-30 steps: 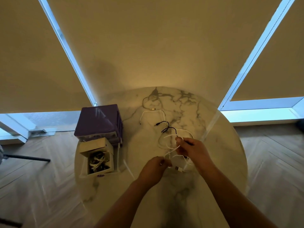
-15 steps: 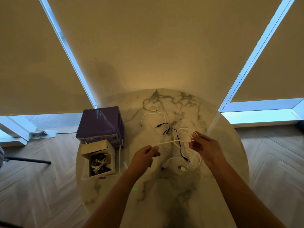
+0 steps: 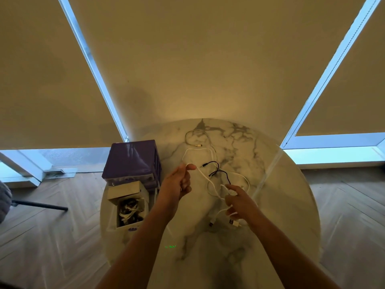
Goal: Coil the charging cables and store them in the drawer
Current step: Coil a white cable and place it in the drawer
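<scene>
Head view: a round white marble table (image 3: 208,257) with grey veining was seen from above, standing before drawn beige blinds. The left hand (image 3: 177,184) was raised over the table, and one end of a thin white charging cable (image 3: 205,177) was pinched between its thumb and forefinger. The cable was stretched rightward and down from that pinch into loose loops. The right hand (image 3: 239,202) was held lower, with its forefinger pointed out and its other fingers curled round a strand of the same cable, whose USB plug (image 3: 234,223) lay just beside the wrist. A thin black cable (image 3: 217,171) was tangled across the white loops between the hands. Two further white cables (image 3: 200,151) lay on the far part of the table. At the table's left edge stood a purple drawer unit (image 3: 133,159), and in front of it an open white drawer (image 3: 130,209) was pulled out, with coiled cables lying in it.
</scene>
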{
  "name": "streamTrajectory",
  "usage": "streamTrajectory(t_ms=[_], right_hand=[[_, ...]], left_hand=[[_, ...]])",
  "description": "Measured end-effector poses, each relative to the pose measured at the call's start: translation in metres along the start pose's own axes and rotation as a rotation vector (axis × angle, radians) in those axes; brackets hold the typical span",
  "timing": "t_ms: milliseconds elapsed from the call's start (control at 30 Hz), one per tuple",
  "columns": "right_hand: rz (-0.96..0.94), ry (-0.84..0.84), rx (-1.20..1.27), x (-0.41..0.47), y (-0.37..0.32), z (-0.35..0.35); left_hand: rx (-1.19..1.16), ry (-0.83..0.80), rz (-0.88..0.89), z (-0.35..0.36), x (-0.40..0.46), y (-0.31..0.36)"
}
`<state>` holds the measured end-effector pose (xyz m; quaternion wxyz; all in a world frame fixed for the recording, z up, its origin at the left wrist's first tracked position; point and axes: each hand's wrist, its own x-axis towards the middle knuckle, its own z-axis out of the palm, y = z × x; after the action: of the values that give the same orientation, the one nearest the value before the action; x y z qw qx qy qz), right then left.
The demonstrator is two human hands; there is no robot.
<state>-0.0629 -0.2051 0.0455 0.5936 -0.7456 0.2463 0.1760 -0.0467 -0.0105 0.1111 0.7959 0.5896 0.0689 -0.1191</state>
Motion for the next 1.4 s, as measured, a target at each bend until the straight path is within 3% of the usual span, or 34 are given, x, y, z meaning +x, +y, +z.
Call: streamTrajectory(t_ms=[133, 233, 333, 533, 800, 933, 1033, 1200, 1400], right_hand=[[0.020, 0.011, 0.199, 0.004, -0.011, -0.002], [-0.090, -0.036, 0.169, 0.004, -0.023, -0.005], [-0.144, -0.106, 0.135, -0.005, -0.038, -0.007], [-0.235, -0.226, 0.214, -0.017, -0.065, 0.001], [-0.188, -0.376, 0.503, -0.025, -0.094, -0.008], [-0.203, -0.343, 0.515, -0.024, -0.094, -0.018], [-0.275, -0.185, 0.371, -0.021, -0.091, -0.023], [-0.364, -0.029, 0.252, -0.024, -0.076, -0.041], [-0.447, 0.244, -0.390, -0.021, -0.048, -0.047]], left_hand=[[0.090, 0.011, 0.020, 0.002, -0.003, 0.001], [0.169, 0.060, 0.012, -0.001, 0.000, -0.002], [0.397, 0.098, 0.040, -0.009, 0.007, -0.008], [0.864, 0.026, 0.069, -0.012, 0.020, -0.034], [0.918, 0.050, 0.141, 0.013, 0.029, -0.033], [0.924, 0.108, 0.204, 0.012, 0.033, -0.028], [0.823, 0.122, 0.173, 0.012, 0.032, -0.024], [0.307, 0.190, 0.063, 0.005, 0.020, 0.002], [-0.182, 0.164, -0.025, -0.010, 0.013, 0.031]])
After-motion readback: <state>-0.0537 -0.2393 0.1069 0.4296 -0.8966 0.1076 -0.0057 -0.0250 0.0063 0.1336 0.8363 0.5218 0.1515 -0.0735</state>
